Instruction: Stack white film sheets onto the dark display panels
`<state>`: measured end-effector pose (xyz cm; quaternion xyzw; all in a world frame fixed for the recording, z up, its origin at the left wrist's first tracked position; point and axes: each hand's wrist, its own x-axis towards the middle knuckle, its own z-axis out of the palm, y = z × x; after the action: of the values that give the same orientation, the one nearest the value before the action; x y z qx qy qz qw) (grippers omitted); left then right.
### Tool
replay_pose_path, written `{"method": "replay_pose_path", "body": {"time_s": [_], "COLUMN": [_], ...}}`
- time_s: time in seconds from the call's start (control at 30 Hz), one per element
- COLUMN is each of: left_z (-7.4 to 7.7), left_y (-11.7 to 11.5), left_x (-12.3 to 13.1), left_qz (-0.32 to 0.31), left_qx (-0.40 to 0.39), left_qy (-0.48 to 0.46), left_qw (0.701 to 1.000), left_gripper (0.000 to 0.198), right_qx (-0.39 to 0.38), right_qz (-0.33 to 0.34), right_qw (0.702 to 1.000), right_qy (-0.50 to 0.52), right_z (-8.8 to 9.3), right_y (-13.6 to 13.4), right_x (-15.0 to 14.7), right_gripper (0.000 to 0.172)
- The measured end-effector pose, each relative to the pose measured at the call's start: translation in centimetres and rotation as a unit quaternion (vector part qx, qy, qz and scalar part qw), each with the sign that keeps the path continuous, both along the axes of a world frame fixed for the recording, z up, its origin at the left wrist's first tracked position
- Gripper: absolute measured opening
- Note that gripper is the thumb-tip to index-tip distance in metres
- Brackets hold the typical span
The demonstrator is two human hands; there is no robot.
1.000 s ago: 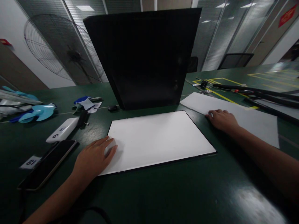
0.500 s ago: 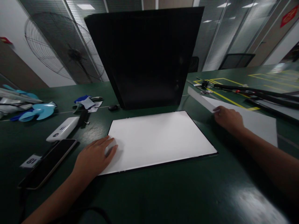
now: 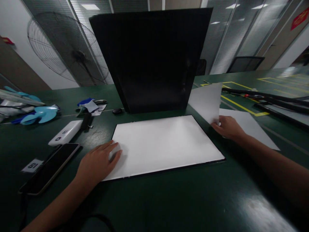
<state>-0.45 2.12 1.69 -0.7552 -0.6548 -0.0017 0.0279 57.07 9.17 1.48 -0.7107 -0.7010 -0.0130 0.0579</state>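
A white rectangular panel with a thin dark border lies flat on the green table. At its left edge rests my left hand, thumb and fingers curled round a small pale thing whose kind I cannot make out. Off the panel's right side, my right hand pinches a white sheet by its near corner. That sheet stands raised and bent above the table. Another white sheet lies flat beneath and behind the right hand.
A large black panel stands upright behind the white one. On the left are a phone, a white power bank, a number label and light-blue fan blades. Black cables lie at the right.
My right hand has pulled the sheet's corner left and toward me, lifting it into an upright curve and uncovering the flat sheet. My left hand has stayed in place.
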Motion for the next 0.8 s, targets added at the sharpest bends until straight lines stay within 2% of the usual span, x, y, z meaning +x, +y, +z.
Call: {"method": "replay_pose_path", "body": {"time_s": [0.27, 0.47, 0.63, 0.8], "left_z": [-0.4, -0.2, -0.4, -0.7], "left_y": [0.0, 0.0, 0.1, 0.1], "left_x": [-0.2, -0.1, -0.2, -0.4], "left_qz": [-0.004, -0.001, -0.007, -0.009], "left_qx": [0.019, 0.011, 0.010, 0.022], "left_qy": [-0.017, -0.010, -0.008, -0.011], "left_qw": [1.000, 1.000, 1.000, 1.000], "left_gripper": [0.062, 0.063, 0.063, 0.057], "right_qx": [-0.031, -0.039, -0.036, -0.046], "right_qz": [0.205, 0.356, 0.428, 0.474], "right_qw": [0.976, 0.927, 0.896, 0.875], "right_qy": [0.070, 0.108, 0.109, 0.088], "right_z": [-0.7, -0.9, -1.2, -1.2], "right_y": [-0.5, -1.0, -1.9, -3.4], "right_x": [-0.9, -2.1, -3.8, -6.3], "right_gripper": [0.025, 0.027, 0.028, 0.020]}}
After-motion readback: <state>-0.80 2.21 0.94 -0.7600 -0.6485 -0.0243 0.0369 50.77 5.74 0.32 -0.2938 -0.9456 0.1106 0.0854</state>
